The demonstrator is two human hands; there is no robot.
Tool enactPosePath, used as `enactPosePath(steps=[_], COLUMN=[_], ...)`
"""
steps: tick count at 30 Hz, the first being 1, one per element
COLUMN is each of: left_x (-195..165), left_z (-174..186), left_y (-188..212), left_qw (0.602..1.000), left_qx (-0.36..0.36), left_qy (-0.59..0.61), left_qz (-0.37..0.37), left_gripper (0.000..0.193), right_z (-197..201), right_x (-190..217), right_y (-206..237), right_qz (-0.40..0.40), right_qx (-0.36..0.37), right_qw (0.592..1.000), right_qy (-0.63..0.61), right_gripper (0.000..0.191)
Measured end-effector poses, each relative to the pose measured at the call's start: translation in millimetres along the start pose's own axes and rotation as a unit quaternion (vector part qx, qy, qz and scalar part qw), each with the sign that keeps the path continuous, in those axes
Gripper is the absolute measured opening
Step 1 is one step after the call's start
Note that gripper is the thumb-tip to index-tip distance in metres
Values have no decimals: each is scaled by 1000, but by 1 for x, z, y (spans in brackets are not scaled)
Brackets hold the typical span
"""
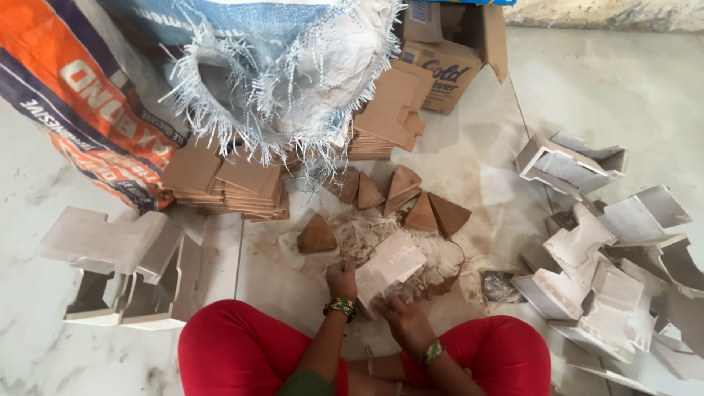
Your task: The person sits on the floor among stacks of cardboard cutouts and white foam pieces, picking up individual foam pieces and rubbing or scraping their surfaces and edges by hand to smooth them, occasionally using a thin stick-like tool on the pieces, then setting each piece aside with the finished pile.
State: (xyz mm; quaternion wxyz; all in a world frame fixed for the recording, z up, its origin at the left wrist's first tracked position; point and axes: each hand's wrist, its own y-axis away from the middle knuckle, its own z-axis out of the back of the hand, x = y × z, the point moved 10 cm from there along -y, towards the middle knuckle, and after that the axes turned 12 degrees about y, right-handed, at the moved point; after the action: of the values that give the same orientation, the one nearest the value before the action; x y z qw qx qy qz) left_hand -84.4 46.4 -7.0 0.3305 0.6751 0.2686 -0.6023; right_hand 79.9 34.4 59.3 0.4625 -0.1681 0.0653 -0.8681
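I sit on the floor in red trousers and hold a pale, dusty tile piece between both hands. My left hand grips its left edge. My right hand holds its lower right corner. Green and gold bangles circle both wrists. Just beyond the tile lies a patch of brown powder with several brown triangular tile pieces, one close to my left hand and others further back.
Stacks of brown notched tiles sit under a torn woven sack. An orange and blue bag lies far left. White cut tile pieces lie left and right. A cardboard box stands behind.
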Motion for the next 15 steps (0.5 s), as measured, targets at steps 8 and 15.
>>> enactPosePath(steps=[8, 15], left_x=[0, 2], left_z=[6, 1], left_y=[0, 1], left_qw=[999, 999], left_qx=[-24, -4], left_qy=[-17, -12], left_qz=[-27, -31], left_gripper=[51, 42], right_z=[4, 4], right_x=[-12, -10], right_y=[-1, -10], right_qz=[-55, -54], right_qx=[-36, -56], right_qw=[997, 997], right_qy=[-25, 1], right_gripper=[44, 47])
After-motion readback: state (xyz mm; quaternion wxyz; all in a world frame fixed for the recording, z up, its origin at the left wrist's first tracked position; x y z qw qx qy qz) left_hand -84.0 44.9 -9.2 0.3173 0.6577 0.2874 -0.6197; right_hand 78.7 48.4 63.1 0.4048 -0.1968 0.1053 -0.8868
